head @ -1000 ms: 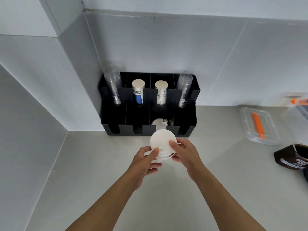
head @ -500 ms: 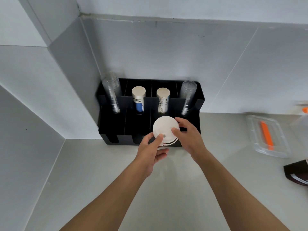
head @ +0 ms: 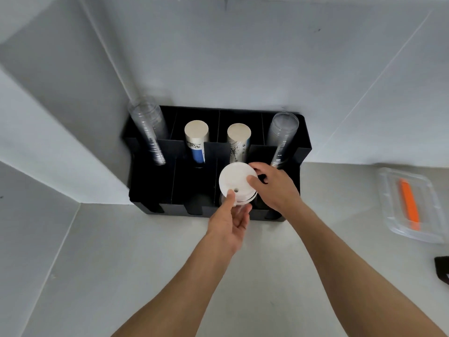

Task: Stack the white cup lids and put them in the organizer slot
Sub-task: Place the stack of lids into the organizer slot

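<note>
A small stack of white cup lids (head: 237, 182) hangs tilted over the front row of the black organizer (head: 155, 188), above its third slot from the left. My left hand (head: 230, 220) holds the stack from below, thumb on the top lid near its small hole. From the right, my right hand (head: 274, 188) grips the rim of the stack. The inside of the slot under the lids is hidden by them.
The organizer stands in the wall corner. Its back row holds two clear cup stacks (head: 148, 132) (head: 283, 137) and two paper cup stacks (head: 196, 142) (head: 238, 141). A clear plastic box (head: 388, 203) with an orange item lies at right, a dark object (head: 441, 267) at the right edge.
Both hands have carried the lid stack forward from above the counter to over the organizer's front slot. The camera has moved closer to the organizer.
</note>
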